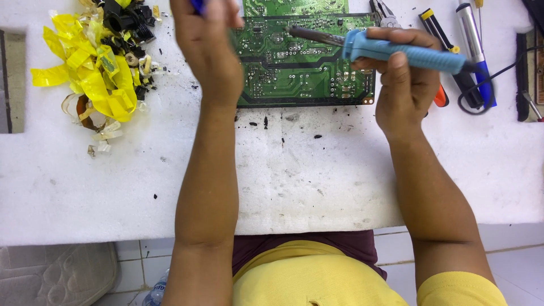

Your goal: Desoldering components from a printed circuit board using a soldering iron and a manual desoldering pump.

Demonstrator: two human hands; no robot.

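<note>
While our right hand [403, 85] is wrapped around the blue handle of a soldering iron [391, 50], fingers curled tight over the grip and thumb pressed along its underside, the iron's dark metal tip lies over the far part of the green circuit board [300, 71]; we cannot tell whether the tip touches the solder side or hovers just above it. That board rests flat on the white foam bench top [294, 175], close to its far edge and roughly midway along it, with a second green board [294, 7] just beyond it at the very top of the view. Our left hand [207, 48] is raised over the board's left end, seen from the back, fingers drawn together around a small blue object [197, 5] of which only a sliver shows, so we cannot say what it is. Toward the far left corner sits a heap of yellow tape scraps [90, 68] mixed with black parts [127, 20]. Near the far right corner lie several hand tools: a black and yellow screwdriver [433, 25], a silver and blue tool [473, 39], pliers [384, 12] by the board's corner, and a black cord [481, 93] looping from the iron. Small black specks [283, 122] dot the foam just in front of the board.
</note>
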